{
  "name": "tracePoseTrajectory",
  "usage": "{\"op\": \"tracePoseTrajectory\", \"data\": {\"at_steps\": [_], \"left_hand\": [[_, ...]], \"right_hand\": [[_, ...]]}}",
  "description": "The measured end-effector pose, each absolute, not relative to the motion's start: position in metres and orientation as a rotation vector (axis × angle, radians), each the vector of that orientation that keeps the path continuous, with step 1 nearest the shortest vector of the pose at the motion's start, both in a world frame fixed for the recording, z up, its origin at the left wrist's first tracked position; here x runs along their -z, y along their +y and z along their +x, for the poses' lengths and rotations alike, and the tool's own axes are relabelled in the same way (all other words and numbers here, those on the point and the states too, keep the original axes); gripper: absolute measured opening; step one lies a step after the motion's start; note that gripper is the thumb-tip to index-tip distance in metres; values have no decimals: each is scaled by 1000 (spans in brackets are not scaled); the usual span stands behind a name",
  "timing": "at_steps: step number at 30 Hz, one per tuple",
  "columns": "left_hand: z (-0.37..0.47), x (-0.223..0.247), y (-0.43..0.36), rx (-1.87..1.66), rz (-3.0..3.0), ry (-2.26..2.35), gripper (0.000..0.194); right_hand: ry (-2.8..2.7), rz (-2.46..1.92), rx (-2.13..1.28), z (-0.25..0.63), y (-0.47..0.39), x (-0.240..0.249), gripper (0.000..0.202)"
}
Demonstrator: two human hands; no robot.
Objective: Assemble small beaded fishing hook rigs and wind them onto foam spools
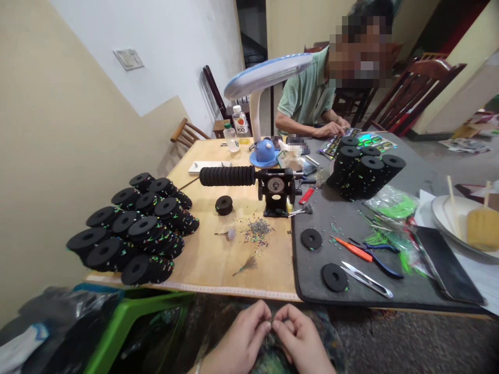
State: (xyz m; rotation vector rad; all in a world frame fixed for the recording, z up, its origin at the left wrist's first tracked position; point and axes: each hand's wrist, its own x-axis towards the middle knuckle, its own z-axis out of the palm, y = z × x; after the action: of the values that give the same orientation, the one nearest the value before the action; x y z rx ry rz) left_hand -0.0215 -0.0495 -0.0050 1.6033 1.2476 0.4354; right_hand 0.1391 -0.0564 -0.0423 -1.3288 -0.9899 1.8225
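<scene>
Wooden table (218, 270) edge lies just beyond the left hand (241, 340) and right hand (298, 340), fingertips pinched together, perhaps on something too small to identify.

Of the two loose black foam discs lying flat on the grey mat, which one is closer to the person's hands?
The black disc by the mat's front edge, beside the silver snips. The other disc lies farther back, near the orange-handled tool.

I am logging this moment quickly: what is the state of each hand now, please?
Left hand: fingers pinched shut below the table edge; what they hold is too small to tell.
Right hand: also pinched shut, fingertips meeting the left's; contents cannot be told.
</scene>
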Motion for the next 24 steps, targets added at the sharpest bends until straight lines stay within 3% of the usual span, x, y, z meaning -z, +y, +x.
{"op": "tracePoseTrajectory", "data": {"at_steps": [8, 19, 21, 24], "left_hand": [[-19, 7, -50, -499, 1491, 1244, 20], [-13, 8, -51, -696, 1055, 945, 46], [-10, 11, -52, -712, 1051, 1021, 42], [-8, 14, -52, -694, 1039, 1133, 22]], "right_hand": [[-793, -1254, -1836, 140, -55, 45, 51], [-736, -1235, -1778, 141, -58, 46, 55], [-766, -1237, -1762, 140, -58, 44, 54], [-765, -1249, -1756, 140, -58, 39, 56]]}}
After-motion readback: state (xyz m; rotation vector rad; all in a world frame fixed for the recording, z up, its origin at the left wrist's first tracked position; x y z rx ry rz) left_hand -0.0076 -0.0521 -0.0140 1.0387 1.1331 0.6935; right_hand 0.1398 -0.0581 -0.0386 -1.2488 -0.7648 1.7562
